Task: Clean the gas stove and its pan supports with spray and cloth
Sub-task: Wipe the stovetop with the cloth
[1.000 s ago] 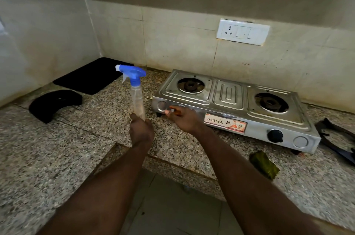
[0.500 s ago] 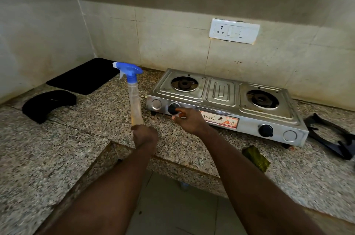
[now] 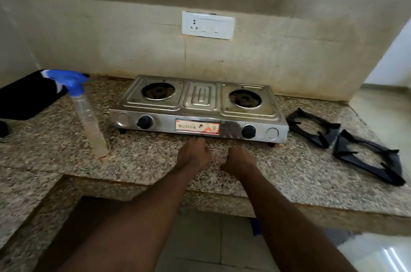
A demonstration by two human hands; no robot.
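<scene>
The steel two-burner gas stove sits on the granite counter against the tiled wall, with both burners bare. Its two black pan supports lie flat on the counter to the stove's right, touching each other at one corner. The spray bottle, with a blue trigger head, stands just to the stove's left, apart from it.

In front of the stove's front panel, the left hand and right hand hover side by side. The fingers of both are curled under and away from the camera, so it cannot be told whether they pinch anything.

A black mat lies further left of the stove. A white socket plate sits on the wall above it.
</scene>
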